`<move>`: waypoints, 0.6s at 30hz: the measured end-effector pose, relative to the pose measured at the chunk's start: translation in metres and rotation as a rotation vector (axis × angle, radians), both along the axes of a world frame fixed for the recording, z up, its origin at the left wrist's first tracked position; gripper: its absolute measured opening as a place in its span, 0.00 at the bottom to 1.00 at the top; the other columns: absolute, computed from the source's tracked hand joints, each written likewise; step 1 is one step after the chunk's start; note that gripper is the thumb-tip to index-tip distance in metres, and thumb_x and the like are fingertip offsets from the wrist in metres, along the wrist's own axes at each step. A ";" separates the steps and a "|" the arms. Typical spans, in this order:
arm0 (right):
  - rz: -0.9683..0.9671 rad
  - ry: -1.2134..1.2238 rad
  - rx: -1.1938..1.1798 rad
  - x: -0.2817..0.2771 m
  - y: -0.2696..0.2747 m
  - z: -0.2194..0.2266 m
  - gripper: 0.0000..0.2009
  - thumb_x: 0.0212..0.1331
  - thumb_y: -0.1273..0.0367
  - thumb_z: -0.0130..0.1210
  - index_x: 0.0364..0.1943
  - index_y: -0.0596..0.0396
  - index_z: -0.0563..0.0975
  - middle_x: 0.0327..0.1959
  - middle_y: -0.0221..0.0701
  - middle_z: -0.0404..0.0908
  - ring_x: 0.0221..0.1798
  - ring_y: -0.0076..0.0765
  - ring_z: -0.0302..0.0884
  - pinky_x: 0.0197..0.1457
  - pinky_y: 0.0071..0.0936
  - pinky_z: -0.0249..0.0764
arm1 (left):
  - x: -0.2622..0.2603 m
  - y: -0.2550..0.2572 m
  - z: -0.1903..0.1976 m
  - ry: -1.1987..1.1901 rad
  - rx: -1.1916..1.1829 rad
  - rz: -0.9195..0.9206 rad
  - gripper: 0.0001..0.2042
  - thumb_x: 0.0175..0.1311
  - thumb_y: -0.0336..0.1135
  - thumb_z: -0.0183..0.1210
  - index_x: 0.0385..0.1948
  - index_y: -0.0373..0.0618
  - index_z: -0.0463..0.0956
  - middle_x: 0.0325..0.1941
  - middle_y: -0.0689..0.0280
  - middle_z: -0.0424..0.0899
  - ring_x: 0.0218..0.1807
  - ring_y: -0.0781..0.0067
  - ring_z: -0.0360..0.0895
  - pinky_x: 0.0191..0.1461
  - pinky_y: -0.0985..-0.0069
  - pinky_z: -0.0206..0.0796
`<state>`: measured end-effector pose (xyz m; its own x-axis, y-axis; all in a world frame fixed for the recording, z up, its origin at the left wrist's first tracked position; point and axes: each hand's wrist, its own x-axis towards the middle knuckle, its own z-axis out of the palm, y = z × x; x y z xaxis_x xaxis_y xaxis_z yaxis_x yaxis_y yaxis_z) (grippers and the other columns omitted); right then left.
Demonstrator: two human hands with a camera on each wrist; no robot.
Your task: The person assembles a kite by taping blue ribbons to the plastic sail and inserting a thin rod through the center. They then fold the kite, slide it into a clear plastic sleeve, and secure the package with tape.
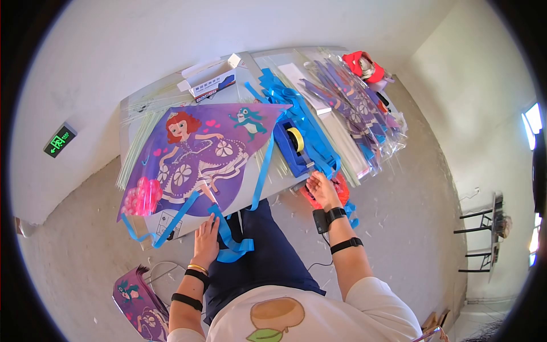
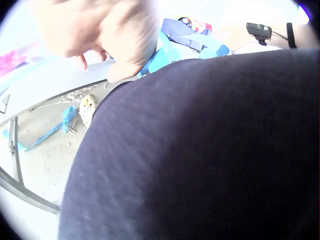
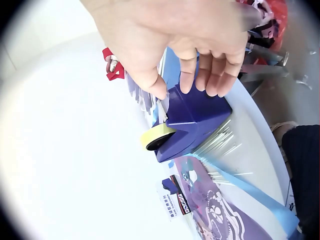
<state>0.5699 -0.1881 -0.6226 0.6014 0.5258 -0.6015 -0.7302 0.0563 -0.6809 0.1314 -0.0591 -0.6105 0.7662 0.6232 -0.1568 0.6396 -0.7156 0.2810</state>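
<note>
A purple kite (image 1: 228,165) printed with a red-haired princess lies at the table's front left, blue ribbon tails hanging from its lower edge. My left hand (image 1: 206,239) rests at that edge, its fairly straight fingers touching a blue ribbon (image 1: 231,245) that drapes over the lap. In the left wrist view the same hand (image 2: 107,35) partly hides the ribbon. To the right stands a blue tape dispenser (image 3: 200,112) with a yellow-rimmed tape roll (image 3: 156,136). My right hand (image 3: 185,30) reaches over its cutting end, thumb and forefinger apart by a translucent tape strip (image 3: 163,106).
Behind the kite sits an opened white box (image 1: 212,82). A pile of blue ribbons (image 1: 279,91) lies behind the dispenser, with plastic-wrapped kites (image 1: 364,108) to the right. Thin white rods (image 1: 137,151) lie at the left. More printed kites (image 1: 139,302) stand low on the left.
</note>
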 end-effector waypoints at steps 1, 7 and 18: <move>0.000 0.000 -0.001 0.001 0.000 -0.001 0.10 0.63 0.64 0.64 0.44 0.52 0.80 0.40 0.30 0.81 0.46 0.34 0.81 0.58 0.36 0.77 | 0.000 0.000 0.000 0.000 -0.001 0.000 0.41 0.49 0.21 0.61 0.73 0.45 0.61 0.79 0.61 0.57 0.72 0.54 0.61 0.75 0.59 0.56; -0.069 -0.040 0.158 0.000 0.011 0.020 0.08 0.63 0.68 0.64 0.41 0.54 0.78 0.37 0.30 0.80 0.46 0.35 0.81 0.57 0.35 0.79 | -0.001 0.000 -0.001 -0.008 -0.003 0.004 0.41 0.49 0.22 0.61 0.73 0.45 0.61 0.79 0.60 0.57 0.72 0.54 0.61 0.75 0.59 0.55; -0.048 -0.010 0.034 0.003 0.013 -0.007 0.10 0.59 0.63 0.69 0.39 0.48 0.81 0.36 0.26 0.80 0.44 0.31 0.79 0.54 0.34 0.76 | 0.000 0.000 0.000 -0.001 0.001 0.002 0.41 0.49 0.22 0.61 0.73 0.44 0.60 0.79 0.60 0.58 0.73 0.54 0.61 0.76 0.58 0.54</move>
<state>0.5729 -0.1746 -0.6295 0.6323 0.5163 -0.5776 -0.7195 0.1148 -0.6849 0.1316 -0.0595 -0.6106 0.7648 0.6253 -0.1554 0.6411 -0.7144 0.2805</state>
